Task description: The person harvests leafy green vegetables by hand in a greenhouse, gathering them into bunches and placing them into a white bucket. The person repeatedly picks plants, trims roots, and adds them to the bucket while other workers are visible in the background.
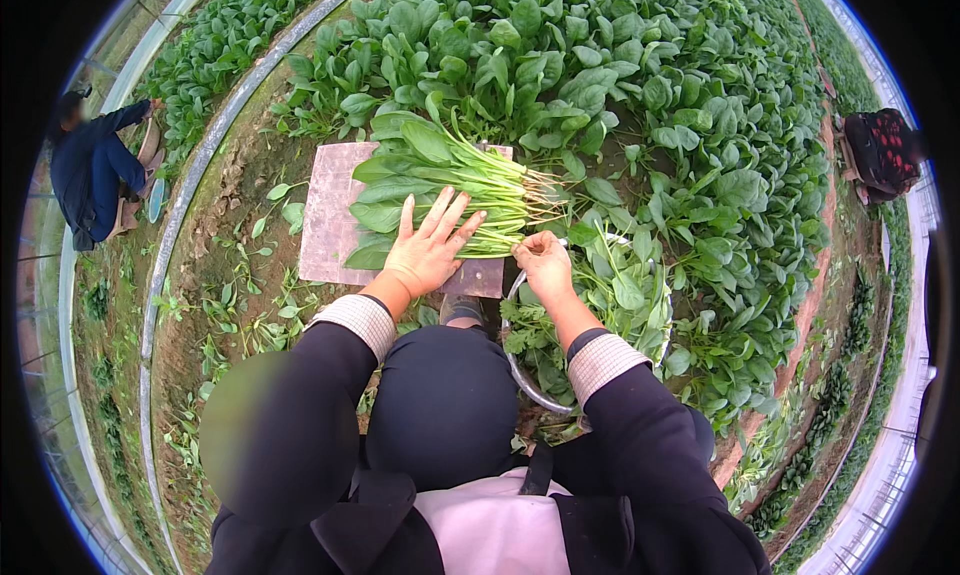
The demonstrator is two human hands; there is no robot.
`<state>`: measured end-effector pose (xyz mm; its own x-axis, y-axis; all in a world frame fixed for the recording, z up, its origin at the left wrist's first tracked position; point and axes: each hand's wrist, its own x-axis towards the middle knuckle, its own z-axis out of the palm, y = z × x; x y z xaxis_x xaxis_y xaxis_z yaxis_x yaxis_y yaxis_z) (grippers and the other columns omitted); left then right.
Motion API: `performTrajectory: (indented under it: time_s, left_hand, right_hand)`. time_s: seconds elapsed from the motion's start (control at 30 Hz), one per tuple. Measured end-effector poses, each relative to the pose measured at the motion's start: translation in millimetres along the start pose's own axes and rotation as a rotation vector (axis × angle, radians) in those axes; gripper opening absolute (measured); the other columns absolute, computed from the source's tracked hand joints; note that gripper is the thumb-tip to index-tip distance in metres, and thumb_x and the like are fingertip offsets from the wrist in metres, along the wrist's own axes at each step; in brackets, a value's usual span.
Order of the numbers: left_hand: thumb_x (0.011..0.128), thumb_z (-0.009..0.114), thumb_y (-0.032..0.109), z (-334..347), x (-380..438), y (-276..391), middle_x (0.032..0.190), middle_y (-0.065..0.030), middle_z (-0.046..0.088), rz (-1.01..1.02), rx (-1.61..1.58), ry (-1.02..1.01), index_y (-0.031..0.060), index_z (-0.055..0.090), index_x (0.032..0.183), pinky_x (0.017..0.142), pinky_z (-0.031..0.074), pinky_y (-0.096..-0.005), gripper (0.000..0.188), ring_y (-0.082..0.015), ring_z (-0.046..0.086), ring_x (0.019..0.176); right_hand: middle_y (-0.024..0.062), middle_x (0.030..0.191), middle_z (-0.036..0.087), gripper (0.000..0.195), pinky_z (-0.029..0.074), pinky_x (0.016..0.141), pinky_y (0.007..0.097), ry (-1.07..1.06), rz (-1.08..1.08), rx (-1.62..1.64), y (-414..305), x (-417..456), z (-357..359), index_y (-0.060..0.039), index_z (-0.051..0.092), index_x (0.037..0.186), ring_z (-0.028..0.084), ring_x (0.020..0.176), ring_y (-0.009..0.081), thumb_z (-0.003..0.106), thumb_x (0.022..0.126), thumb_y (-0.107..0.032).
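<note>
A pile of pulled spinach [427,151] lies across a worn, pinkish flat board [326,230], leaves to the left and thin roots [544,189] to the right. My left hand [426,254] rests flat on the stems with its fingers spread, gripping nothing. At the near right corner of the pile, my right hand [546,264] pinches the root end of a spinach plant between thumb and fingers. Below that hand stands a round basin holding loose leaves [630,286], its metallic-looking rim [536,395] partly hidden by my right forearm.
Dense growing spinach [600,65] fills the far side and right. A grey hose or pipe [161,252] curves along the left, past soil with scattered leaves [232,294]. One person [101,162] crouches far left; another person [881,155] is far right. My knee [442,402] is below the board.
</note>
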<state>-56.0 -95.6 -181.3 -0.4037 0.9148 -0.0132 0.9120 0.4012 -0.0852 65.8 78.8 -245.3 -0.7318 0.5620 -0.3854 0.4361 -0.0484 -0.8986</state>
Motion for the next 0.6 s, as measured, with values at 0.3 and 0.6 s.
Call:
performTrajectory:
  time_s: [0.3, 0.6]
  left_hand:
    - [0.067, 0.073, 0.04, -34.0, -7.0, 23.8, 0.155, -0.0103, 0.006, -0.097, -0.118, -0.121, 0.0276, 0.02, 0.147, 0.106, 0.004, -0.0644, 0.097, -0.0292, 0.003, 0.143]
    - [0.064, 0.074, 0.03, -65.2, -46.8, 32.0, 0.153, -0.0103, 0.011, -0.182, 0.01, 0.003, 0.0227, 0.026, 0.146, 0.106, 0.012, -0.0645, 0.095, -0.0293, 0.005, 0.143]
  right_hand:
    - [0.0117, 0.089, 0.062, 0.023, 0.048, 0.078, 0.0347, 0.179, -0.09, -0.213, 22.8, -9.5, -56.3, -0.0021, 0.056, 0.093, 0.06, 0.084, 0.0248, 0.065, 0.08, -0.018]
    - [0.0099, 0.114, 0.055, 0.025, 0.038, 0.096, 0.0411, 0.642, 0.307, -0.501, 38.1, -71.0, -172.3, -0.0104, 0.055, 0.101, 0.046, 0.113, 0.0282, 0.06, 0.077, -0.016]
